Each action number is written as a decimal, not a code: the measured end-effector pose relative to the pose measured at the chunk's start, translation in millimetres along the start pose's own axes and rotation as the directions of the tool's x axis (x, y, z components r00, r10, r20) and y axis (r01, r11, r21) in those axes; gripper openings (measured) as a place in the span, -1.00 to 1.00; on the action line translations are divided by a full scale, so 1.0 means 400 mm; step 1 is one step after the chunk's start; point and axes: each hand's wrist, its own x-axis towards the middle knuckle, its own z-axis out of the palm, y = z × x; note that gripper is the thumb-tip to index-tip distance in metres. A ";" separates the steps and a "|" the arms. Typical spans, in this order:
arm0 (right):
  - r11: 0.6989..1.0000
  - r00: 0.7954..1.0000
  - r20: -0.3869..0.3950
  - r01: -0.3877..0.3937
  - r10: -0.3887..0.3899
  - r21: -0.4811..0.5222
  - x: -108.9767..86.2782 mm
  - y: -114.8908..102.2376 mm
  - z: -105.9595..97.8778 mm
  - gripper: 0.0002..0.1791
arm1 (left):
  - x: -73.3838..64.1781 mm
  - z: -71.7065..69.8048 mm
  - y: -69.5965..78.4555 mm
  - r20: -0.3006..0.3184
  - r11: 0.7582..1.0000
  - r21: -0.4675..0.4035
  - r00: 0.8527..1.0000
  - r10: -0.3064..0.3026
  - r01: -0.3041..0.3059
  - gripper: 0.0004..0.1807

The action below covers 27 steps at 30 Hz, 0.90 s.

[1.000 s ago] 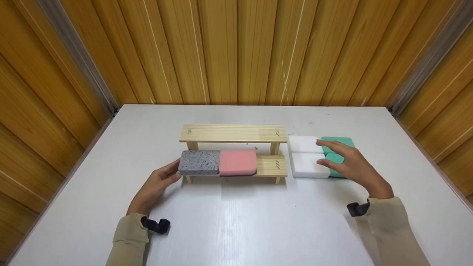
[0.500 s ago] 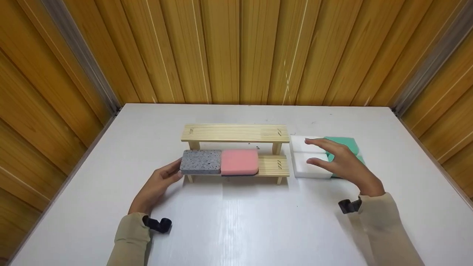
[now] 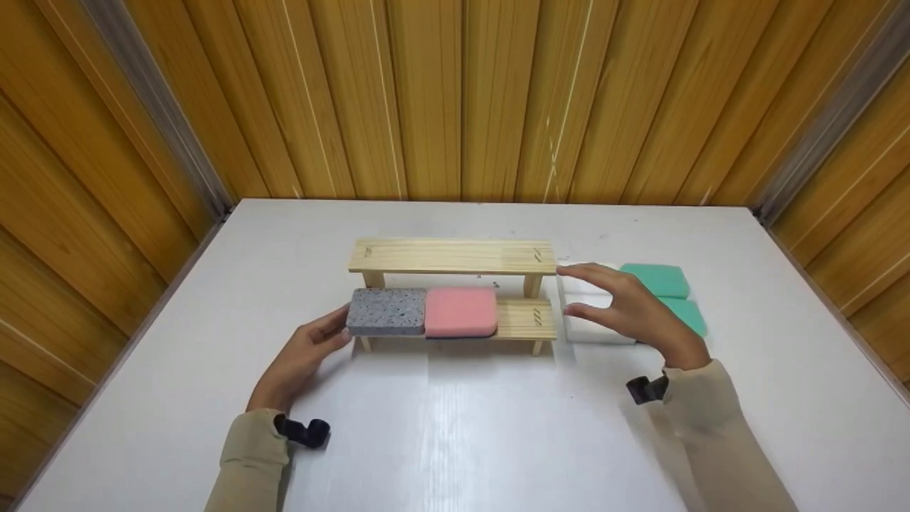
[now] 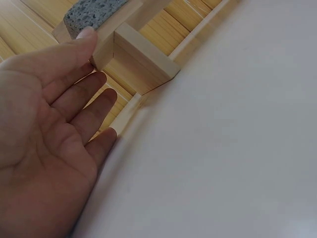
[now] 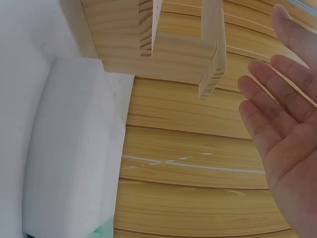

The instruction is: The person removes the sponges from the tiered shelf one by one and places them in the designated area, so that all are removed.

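Observation:
A light wooden two-step rack (image 3: 455,254) stands on the white table. Its lower step bears a grey speckled sponge (image 3: 386,311) at the left and a pink sponge (image 3: 461,311) with a dark underside beside it. My left hand (image 3: 302,355) is at the rack's left end, its thumb (image 4: 87,37) touching at the corner by the grey sponge, its other fingers loosely extended. My right hand (image 3: 625,306) hovers above the white sponges (image 3: 597,331), with thumb and fingers spread apart near the rack's right end. Nothing is between them.
Two green sponges (image 3: 654,279) lie right of the white ones, partly behind my right hand. The rack's upper step is bare, as is the lower step's right end (image 3: 526,320). Wood-patterned panels (image 3: 455,99) rise behind the white table (image 3: 455,441).
My right hand has moved left, from over the green and white sponges toward the rack's right end, uncovering the green sponges. The left hand and the sponges on the rack stay put.

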 end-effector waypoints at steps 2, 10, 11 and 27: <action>1.000 1.000 -0.001 0.016 -0.016 0.024 0.006 -0.001 0.008 -0.39 | 0.001 0.000 -0.001 0.004 1.000 0.001 1.000 0.000 0.000 -0.25; 0.995 0.996 0.036 0.081 -0.083 0.056 0.031 -0.013 0.029 -0.38 | -0.003 0.000 0.002 0.002 1.000 -0.003 1.000 -0.007 0.007 -0.22; 0.995 0.996 0.045 0.080 -0.082 0.052 0.035 -0.016 0.031 -0.37 | -0.003 0.000 0.002 0.002 1.000 -0.003 1.000 -0.008 0.008 -0.23; 0.996 0.984 0.166 0.053 -0.065 0.071 0.074 -0.043 0.076 -0.40 | -0.001 0.000 0.003 -0.004 1.000 -0.013 1.000 -0.009 0.009 -0.24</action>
